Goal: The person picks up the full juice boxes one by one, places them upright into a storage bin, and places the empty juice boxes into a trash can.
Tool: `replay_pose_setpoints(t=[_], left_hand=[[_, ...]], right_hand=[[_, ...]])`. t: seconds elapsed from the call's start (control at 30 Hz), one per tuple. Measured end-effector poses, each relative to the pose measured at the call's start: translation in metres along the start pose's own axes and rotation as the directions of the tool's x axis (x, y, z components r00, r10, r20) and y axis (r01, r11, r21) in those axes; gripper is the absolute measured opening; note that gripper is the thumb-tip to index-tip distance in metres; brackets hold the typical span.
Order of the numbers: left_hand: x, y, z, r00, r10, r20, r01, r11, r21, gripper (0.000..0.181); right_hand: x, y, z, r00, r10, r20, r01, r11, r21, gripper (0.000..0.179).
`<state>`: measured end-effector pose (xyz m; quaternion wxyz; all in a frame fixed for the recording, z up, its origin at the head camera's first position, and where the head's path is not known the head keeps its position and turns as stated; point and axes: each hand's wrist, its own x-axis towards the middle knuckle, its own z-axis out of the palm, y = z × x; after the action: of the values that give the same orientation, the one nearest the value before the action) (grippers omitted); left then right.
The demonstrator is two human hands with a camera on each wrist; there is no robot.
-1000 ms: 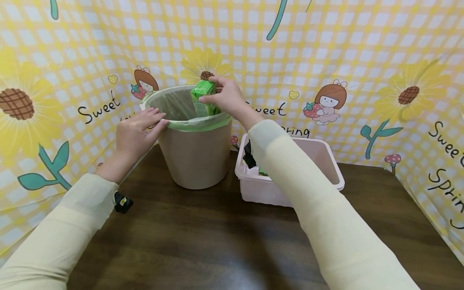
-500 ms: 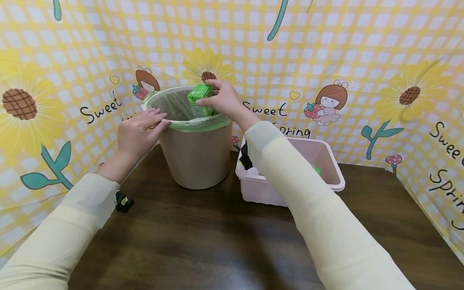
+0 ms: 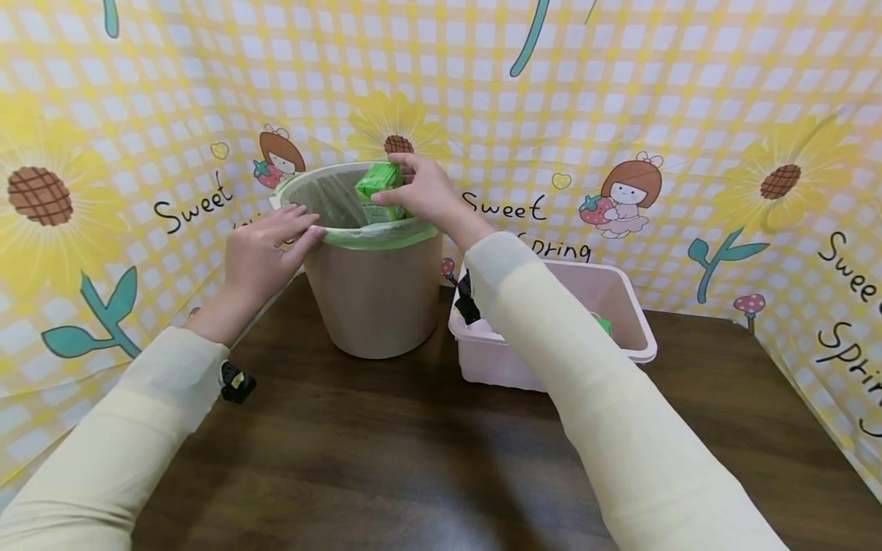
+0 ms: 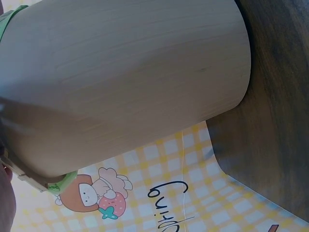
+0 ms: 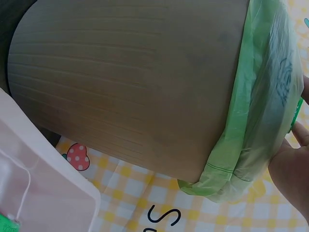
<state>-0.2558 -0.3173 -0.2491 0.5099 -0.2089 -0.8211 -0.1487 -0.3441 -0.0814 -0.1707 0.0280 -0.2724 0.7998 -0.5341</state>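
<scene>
A beige trash bin [image 3: 375,302] lined with a green plastic bag [image 3: 375,236] stands on the table. My left hand [image 3: 265,249] rests on its near left rim, fingers fairly straight. Inside the mouth, toward the right, my right hand [image 3: 427,191] holds a green drink carton [image 3: 377,180] between thumb and fingers. The carton's lower part is hidden behind the bag-covered rim. In the right wrist view, only a green sliver of the carton [image 5: 297,112] shows beside the fingers.
A pale pink plastic tub [image 3: 503,360] stands right of the bin, partly under my right forearm. A green item [image 3: 604,325] shows inside it. Dark wood table [image 3: 331,459] spreads in front. Printed yellow checked cloth [image 3: 482,99] hangs behind and at the sides.
My right hand and the carton have shifted slightly left and lower into the bin's mouth. The left hand keeps its place on the rim.
</scene>
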Motion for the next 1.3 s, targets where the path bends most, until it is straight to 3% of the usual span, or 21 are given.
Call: replay_pose_setpoints(t=[0.2, 0.57, 1.13, 1.3], left_hand=[[0.0, 0.0, 0.0, 1.0, 0.007, -0.005, -0.007, 1.0, 0.006, 0.024], [0.001, -0.002, 0.003, 1.0, 0.015, -0.007, -0.015, 1.0, 0.002, 0.024], [0.001, -0.003, 0.0, 1.0, 0.015, -0.003, -0.015, 1.0, 0.025, 0.028], [0.0, -0.002, 0.0, 1.0, -0.002, 0.023, 0.001, 0.999, 0.045, 0.033]], right_hand=[[0.001, -0.001, -0.001, 1.0, 0.008, -0.005, -0.008, 0.999, -0.033, 0.074], [-0.011, -0.001, -0.012, 1.0, -0.001, 0.017, 0.0, 1.0, 0.008, 0.073], [-0.053, 0.026, -0.06, 0.996, -0.087, -0.008, 0.087, 0.996, -0.027, 0.068], [-0.068, 0.039, -0.074, 0.996, -0.087, -0.008, 0.086, 0.991, -0.106, 0.067]])
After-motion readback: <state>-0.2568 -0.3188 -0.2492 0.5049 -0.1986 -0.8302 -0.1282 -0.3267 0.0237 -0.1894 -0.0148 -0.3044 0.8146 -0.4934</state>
